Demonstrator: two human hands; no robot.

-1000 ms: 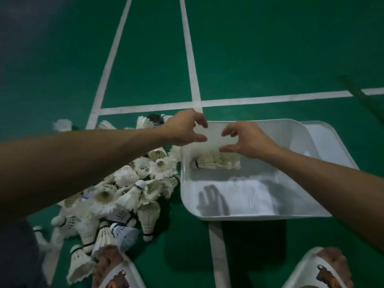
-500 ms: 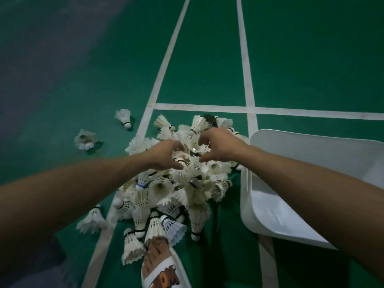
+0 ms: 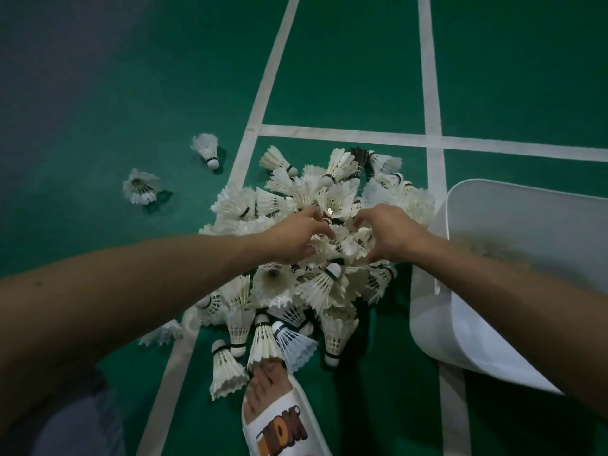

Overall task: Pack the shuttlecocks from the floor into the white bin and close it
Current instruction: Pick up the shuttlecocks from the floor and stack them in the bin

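Observation:
A heap of white feather shuttlecocks (image 3: pixel 296 287) lies on the green court floor in the middle of the view. Both hands are down on top of the heap. My left hand (image 3: pixel 297 236) has its fingers curled into the shuttlecocks, and my right hand (image 3: pixel 386 233) does the same a little to the right. Whether either hand grips one is hidden by the feathers. The open white bin (image 3: pixel 427 317) stands on the floor just right of the heap, partly covered by my right forearm.
Two stray shuttlecocks (image 3: pixel 141 187) (image 3: pixel 207 149) lie on the floor left of the heap. My foot in a white slipper (image 3: pixel 279 419) touches the near edge of the heap. White court lines (image 3: pixel 345 134) cross the green floor.
Both hands left the bin, where they hovered over a few shuttlecocks, and moved left onto the heap. Since half a second ago they have sunk a little deeper into the pile.

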